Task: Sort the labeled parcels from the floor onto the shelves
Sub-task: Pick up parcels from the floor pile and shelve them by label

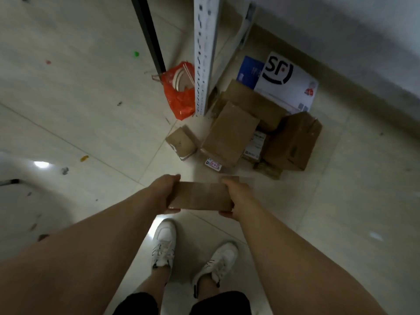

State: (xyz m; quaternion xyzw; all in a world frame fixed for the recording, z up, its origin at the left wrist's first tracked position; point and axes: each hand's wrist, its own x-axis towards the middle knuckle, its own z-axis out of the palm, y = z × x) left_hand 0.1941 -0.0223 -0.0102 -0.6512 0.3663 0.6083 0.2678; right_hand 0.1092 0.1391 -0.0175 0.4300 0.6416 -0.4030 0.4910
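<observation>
Both hands, left (164,192) and right (236,196), grip a plain brown cardboard parcel (201,196), held flat, blurred.

head view | wide-angle | faces steeply down at floor (86,123) | from standing height | only view

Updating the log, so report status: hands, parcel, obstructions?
Left hand and right hand grip brown parcel by its ends. Floor pile beside shelf upright ahead. Nothing in the way seen.
</observation>
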